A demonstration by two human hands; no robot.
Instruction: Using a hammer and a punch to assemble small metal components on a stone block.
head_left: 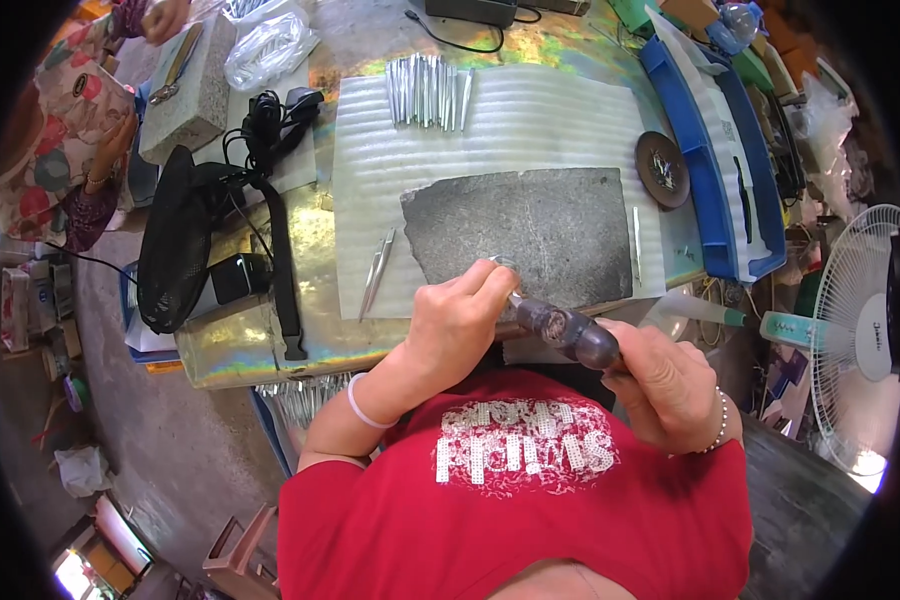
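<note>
My left hand is closed in a pinch over the near edge of a dark flat stone slab. A small shiny metal piece shows at its fingertips, mostly hidden; it resembles the slim tweezers lying around. My right hand is wrapped round the handle of a hammer, whose dark rounded head is beside my left fingers. I cannot tell whether the head touches the metal piece. Left of the slab lie tweezers, slightly spread. Another slim metal piece lies along the slab's right edge.
White foam sheet under the slab bears a row of several silver tweezers. A brown disc and blue tray stand right, a fan beyond. A black mesh bag with straps lies left, near another person's hand.
</note>
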